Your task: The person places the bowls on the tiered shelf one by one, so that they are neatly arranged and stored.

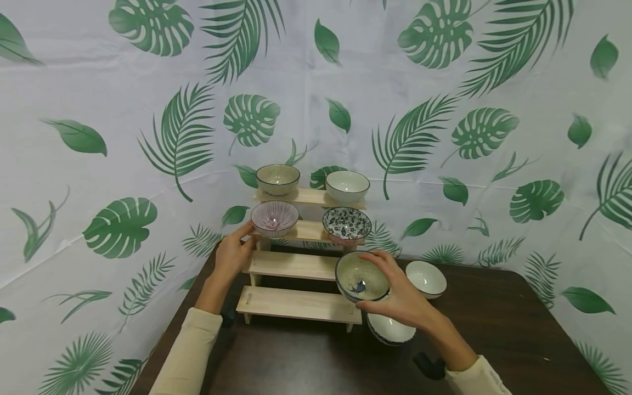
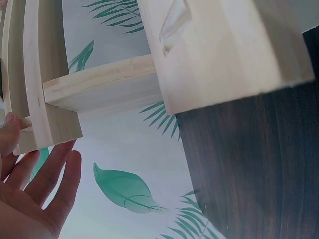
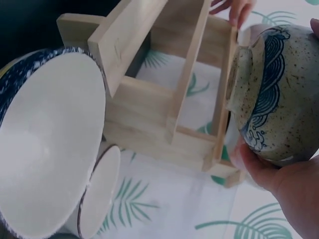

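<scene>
My right hand (image 1: 407, 299) grips a speckled beige bowl (image 1: 355, 280) by its side, thumb below and fingers at the upper rim. Its outside carries a blue wave band (image 3: 269, 84); a blue motif marks the inside. The bowl is in front of the right part of a stepped wooden stand (image 1: 291, 266). At the stand's left end, my left hand (image 1: 232, 255) holds the end of the second board from the top, fingertips close below a purple-striped bowl (image 1: 274, 218). In the left wrist view, the left fingers (image 2: 62, 172) reach round that board end.
A beige bowl (image 1: 277, 179) and a white bowl (image 1: 347, 185) sit on the top step. The black-and-white floral bowl (image 1: 346, 224) stands on the second. Right of the stand, a white bowl (image 1: 426, 278) and a blue-rimmed bowl (image 1: 392, 328) rest on the dark table (image 1: 494, 329).
</scene>
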A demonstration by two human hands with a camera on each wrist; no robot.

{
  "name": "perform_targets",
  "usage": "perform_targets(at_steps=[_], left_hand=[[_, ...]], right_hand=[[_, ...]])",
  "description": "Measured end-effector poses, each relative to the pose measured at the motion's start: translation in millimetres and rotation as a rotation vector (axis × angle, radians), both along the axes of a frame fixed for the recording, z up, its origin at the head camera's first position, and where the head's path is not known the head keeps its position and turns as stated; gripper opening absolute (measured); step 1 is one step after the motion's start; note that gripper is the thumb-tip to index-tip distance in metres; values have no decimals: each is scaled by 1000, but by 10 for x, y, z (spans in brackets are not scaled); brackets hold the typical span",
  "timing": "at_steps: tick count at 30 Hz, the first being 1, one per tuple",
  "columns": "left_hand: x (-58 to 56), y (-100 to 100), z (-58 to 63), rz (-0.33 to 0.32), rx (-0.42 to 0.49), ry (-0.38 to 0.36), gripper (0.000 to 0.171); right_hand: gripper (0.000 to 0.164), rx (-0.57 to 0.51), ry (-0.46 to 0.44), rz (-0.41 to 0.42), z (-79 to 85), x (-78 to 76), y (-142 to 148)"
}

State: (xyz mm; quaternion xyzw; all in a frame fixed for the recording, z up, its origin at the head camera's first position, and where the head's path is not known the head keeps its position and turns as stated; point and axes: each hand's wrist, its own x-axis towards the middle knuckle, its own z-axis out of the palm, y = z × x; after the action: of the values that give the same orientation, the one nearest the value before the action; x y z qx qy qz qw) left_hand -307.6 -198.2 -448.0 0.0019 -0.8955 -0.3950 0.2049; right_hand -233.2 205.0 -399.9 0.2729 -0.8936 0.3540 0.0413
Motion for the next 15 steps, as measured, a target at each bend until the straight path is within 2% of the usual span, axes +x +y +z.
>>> perform_targets(at_steps=[8,15], left_hand=[[7,7,9,8,-10,4,48],[15,14,12,12,-13,3,48]], right_hand=[[92,-42,-21,54,-87,-48,-116],[92,-15,-14,77,-119,-70,-199]])
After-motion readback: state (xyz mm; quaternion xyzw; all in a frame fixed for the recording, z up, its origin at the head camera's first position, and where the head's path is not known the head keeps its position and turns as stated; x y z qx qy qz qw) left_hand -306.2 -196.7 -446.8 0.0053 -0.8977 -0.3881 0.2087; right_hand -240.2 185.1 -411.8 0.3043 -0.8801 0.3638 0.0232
